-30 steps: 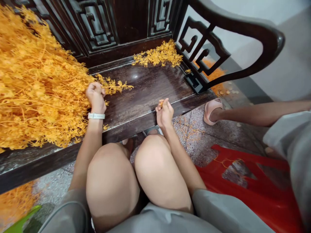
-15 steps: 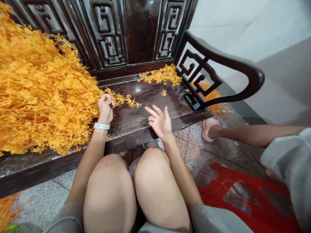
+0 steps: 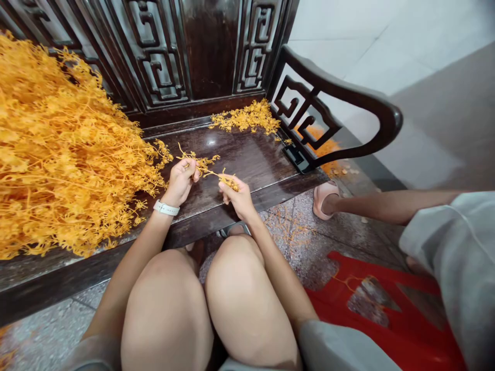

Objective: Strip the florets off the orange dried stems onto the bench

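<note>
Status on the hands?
Left hand, right hand both pinching an orange sprig. Big orange pile beside left hand. Co-worker's arm off right, apart.

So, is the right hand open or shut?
Shut: the right hand curls its fingers around the orange sprig, pinching it.

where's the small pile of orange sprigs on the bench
In the head view, the small pile lies at the back of the bench seat, against the carved backrest, near the right armrest and beyond the left hand and right hand.
</note>
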Motion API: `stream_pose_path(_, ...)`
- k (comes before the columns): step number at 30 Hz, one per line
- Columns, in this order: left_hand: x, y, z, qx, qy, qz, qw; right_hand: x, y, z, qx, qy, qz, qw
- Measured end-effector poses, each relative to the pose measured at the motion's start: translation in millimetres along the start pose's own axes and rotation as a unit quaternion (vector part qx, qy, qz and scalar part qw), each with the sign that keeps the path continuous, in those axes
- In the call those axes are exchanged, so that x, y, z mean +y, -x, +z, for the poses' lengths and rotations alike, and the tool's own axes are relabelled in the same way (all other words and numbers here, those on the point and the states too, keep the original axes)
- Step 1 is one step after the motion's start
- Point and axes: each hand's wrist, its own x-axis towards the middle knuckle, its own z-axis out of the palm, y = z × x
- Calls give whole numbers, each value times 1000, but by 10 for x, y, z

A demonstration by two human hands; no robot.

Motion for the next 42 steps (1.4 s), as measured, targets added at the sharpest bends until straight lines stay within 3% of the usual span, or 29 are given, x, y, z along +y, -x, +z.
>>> stream_pose_path(4, -45, -11, 10, 62, -46, 45, 996, 44, 17, -31, -20, -18, 53, 998)
stream_pose_path(8, 18, -98, -93, 151, -65, 80, 983, -5, 98, -50, -173, 22, 115, 978)
stream_pose_path(12, 214, -235, -332, 276, -26, 91, 957, -93, 240, -91, -347, 46, 167, 922)
stream_pose_path(15, 310, -271, -429, 252, -22, 88, 963, -137, 293, -117, -411, 77, 164, 893)
stream_pose_path(18, 300, -248, -397, 193, -22, 94, 976, -161, 269, -122, -492, 114, 156, 849)
stream_pose_path(19, 286, -238, -377, 187, -19, 96, 978, -168, 249, -121, -497, 105, 156, 847)
stream_pose_path(21, 261, -224, -348, 183, -9, 94, 978, -186, 201, -120, -411, 39, 142, 900)
stream_pose_path(23, 251, -222, -344, 181, 2, 83, 980, -207, 148, -116, -218, -61, 101, 969)
stream_pose_path(24, 251, -224, -348, 180, 7, 75, 981, -213, 123, -112, -127, -102, 86, 983)
stream_pose_path(26, 255, -227, -353, 176, 10, 63, 982, -210, 87, -102, -32, -142, 93, 985)
stream_pose_path(29, 252, -220, -327, 164, 0, 52, 985, -163, 78, -89, -4, -148, 129, 981)
stream_pose_path(33, 202, -181, -229, 124, -5, 28, 992, -91, 85, -69, 11, -151, 115, 982)
stream_pose_path(38, 142, -134, -128, 82, -1, -17, 996, -30, 61, -8, -41, -59, 132, 989)
stream_pose_path(42, 156, -137, -149, 77, 2, -5, 997, 24, 66, -10, -87, -8, 109, 990)
